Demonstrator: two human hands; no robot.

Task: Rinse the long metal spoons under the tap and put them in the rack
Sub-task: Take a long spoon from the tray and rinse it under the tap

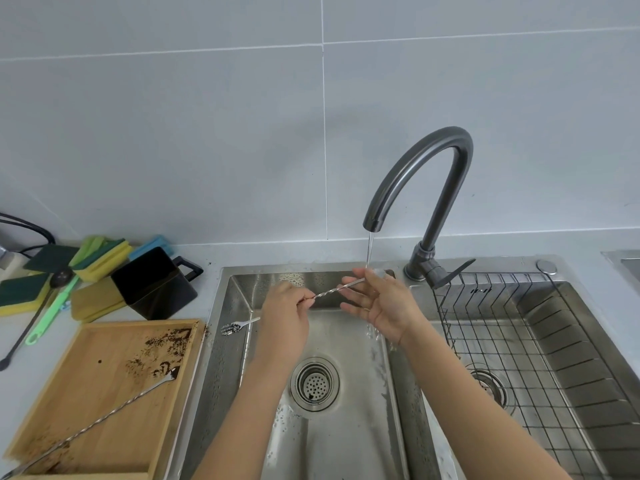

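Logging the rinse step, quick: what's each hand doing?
Left hand: closed on the twisted metal spoon.
Right hand: open, fingers touching the spoon under the water.

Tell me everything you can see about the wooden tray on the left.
The wooden tray is light, bamboo-looking, rectangular, with a raised rim. It lies flat on the counter, left of the sink. Dark brown grounds are smeared over its far right part and near left corner. A long twisted metal spoon lies diagonally across it, overhanging the near edge.

Pale grey tiled wall (173,116) behind white countertop (207,251)
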